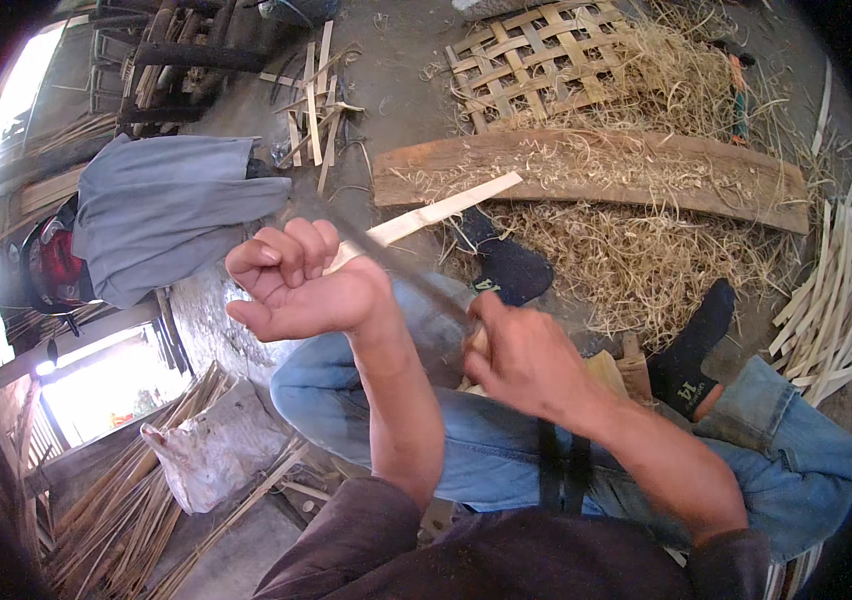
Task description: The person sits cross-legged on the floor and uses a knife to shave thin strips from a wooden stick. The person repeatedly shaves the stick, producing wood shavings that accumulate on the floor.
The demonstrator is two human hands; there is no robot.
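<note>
Bamboo strip in left hand, knife in right hand

Lots going on around the floor here. Far side there's a woven bamboo mat lying flat, half buried on its right edge by a big heap of pale shavings that spreads down toward the near side. A long curved wooden plank lies across that heap, dusted with more shavings. Off to the right is a stack of split bamboo slats, fanned out a bit. Far middle, a small loose pile of short sticks. On the left a grey cloth is draped over something, with a red helmet just beside it. Near left, a white sack sits against a bundle of thin bamboo strips.
</note>
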